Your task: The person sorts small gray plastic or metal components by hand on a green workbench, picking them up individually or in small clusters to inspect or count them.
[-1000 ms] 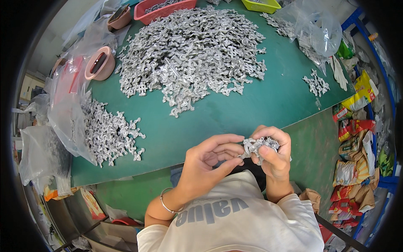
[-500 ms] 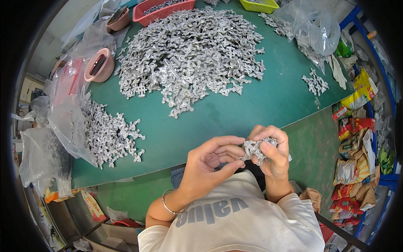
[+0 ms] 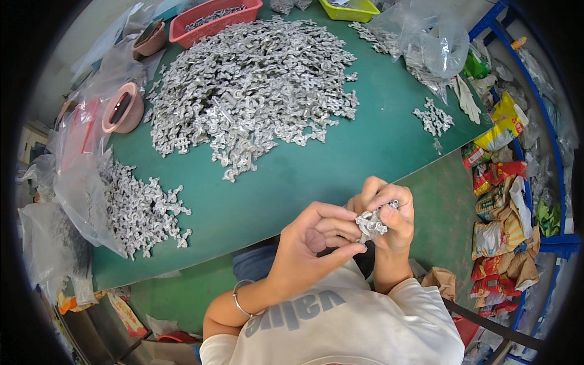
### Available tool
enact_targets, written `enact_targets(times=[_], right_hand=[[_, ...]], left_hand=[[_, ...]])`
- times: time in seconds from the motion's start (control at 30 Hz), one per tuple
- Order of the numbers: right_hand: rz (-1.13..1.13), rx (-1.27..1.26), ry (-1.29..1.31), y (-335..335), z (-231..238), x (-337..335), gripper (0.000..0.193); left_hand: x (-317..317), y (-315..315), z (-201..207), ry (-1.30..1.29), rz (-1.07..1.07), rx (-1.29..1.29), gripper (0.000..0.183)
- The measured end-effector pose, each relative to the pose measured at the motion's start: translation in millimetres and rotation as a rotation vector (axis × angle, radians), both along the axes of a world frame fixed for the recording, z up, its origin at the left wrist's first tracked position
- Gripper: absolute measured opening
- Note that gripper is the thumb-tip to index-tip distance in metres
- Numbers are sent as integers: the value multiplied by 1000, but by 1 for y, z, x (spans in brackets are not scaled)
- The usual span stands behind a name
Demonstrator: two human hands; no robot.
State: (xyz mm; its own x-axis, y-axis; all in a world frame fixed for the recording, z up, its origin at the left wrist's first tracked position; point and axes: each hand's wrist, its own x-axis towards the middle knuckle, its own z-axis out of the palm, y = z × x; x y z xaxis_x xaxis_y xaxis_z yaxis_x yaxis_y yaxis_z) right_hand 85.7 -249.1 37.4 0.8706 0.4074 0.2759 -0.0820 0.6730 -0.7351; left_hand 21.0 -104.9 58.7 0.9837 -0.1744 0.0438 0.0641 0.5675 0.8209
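Over the table's near edge, my right hand (image 3: 394, 218) grips a few small silver metal castings (image 3: 370, 225), its thumb pressed on top of them. My left hand (image 3: 319, 234) comes in from the other side, fingers curled, with fingertips and thumb closed on the castings' left side. The fingers partly cover the castings, so their exact number is hidden. A large pile of similar castings (image 3: 243, 91) spreads over the green table (image 3: 292, 176) beyond my hands.
A smaller castings heap (image 3: 143, 210) lies at left beside clear plastic bags (image 3: 88, 201). Farther right are a few loose castings (image 3: 434, 117) and a white glove (image 3: 466, 100). Pink basket (image 3: 213, 17), yellow-green basket (image 3: 348, 10) and pink bowl (image 3: 126, 115) stand around the pile.
The table and piles have shifted left in view. Between my hands the castings have turned and look more bunched together, and my left fingers have followed them.
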Motion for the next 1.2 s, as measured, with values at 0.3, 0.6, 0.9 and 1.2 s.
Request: enact_targets(times=[0.3, 0.6, 0.9, 1.2], right_hand=[[-73, 28, -27, -4, 4, 1, 13], [-50, 28, -11, -2, 3, 0, 14], [-48, 24, -9, 1, 1, 0, 14], [-176, -167, -129, 3, 2, 3, 14]], left_hand=[[5, -10, 2, -24, -6, 18, 33], [3, -10, 1, -14, -1, -7, 34], [4, -7, 0, -8, -20, -32, 35], [3, -2, 2, 52, -1, 94, 35]])
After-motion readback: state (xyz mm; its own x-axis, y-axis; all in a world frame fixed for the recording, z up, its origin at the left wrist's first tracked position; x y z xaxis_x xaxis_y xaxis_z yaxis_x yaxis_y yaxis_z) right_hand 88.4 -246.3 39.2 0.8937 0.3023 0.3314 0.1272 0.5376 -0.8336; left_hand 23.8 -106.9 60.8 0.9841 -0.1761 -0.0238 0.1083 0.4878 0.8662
